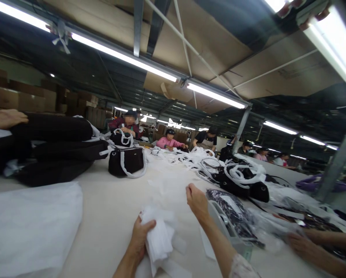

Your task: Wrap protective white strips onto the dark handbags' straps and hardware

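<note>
My left hand (pixel 140 237) grips a thick bundle of white sheets (pixel 160 237) at the lower middle, its thumb across the top. Up and to the right, my right hand (pixel 197 201) is raised over the table with its fingers curled together; whatever may be between the fingertips is too small to tell. More thin white pieces (pixel 173 183) lie on the pale table (pixel 103 216) beyond the bundle. Beside my right forearm stands a grey plastic tray (pixel 219 220).
A black handbag (pixel 129 161) with white-wrapped handles stands ahead. Black bags (pixel 63 154) are stacked at left, above a white sheet (pixel 31 227). Wrapped straps and bags (pixel 242 179) lie at right. Another person's hands (pixel 308 245) are at far right, and another hand (pixel 7 117) at far left.
</note>
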Motion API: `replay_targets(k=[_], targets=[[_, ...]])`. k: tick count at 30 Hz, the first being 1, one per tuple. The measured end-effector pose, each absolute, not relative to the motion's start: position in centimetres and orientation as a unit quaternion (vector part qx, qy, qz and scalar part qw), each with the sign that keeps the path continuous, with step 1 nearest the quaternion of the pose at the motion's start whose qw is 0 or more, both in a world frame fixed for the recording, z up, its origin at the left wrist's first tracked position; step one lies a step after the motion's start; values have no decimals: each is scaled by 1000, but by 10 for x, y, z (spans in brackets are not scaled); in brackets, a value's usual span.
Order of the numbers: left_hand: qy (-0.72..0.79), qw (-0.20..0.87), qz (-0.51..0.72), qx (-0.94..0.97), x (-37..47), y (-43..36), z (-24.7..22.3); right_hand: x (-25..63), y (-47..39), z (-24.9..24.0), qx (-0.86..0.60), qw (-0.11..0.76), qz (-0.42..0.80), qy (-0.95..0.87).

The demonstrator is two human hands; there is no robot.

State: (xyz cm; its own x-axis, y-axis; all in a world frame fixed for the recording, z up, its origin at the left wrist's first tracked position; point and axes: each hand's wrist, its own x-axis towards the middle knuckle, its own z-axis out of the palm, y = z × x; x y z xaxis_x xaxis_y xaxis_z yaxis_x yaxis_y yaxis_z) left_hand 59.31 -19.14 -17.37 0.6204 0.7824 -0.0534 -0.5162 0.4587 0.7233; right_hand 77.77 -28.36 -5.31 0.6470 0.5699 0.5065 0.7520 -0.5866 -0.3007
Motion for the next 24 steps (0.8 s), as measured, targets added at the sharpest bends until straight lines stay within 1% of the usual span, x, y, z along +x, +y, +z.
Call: replay_targets(k=[5,10,12,14,16,18,21,24], targets=[[201,833,391,335,593,-191,-174,807,-293,-37,-891,246,-155,-349],[220,842,385,308,594,-189,-173,843,-295,-32,-921,266,-60,-278],[229,848,384,284,593,-187,-171,854,-299,-36,-934,249,-14,-255],[239,856,382,252,590,-184,-168,856,-308,-46,-947,202,39,-246],[242,868,373,221,584,-181,-165,846,-320,-62,-954,132,92,-251],[238,883,354,196,577,-179,-161,827,-332,-84,-954,59,121,-269],[223,897,344,165,565,-173,-157,792,-344,-116,-946,-27,107,-306],[201,893,380,136,555,-161,-157,767,-344,-139,-935,-73,75,-339]])
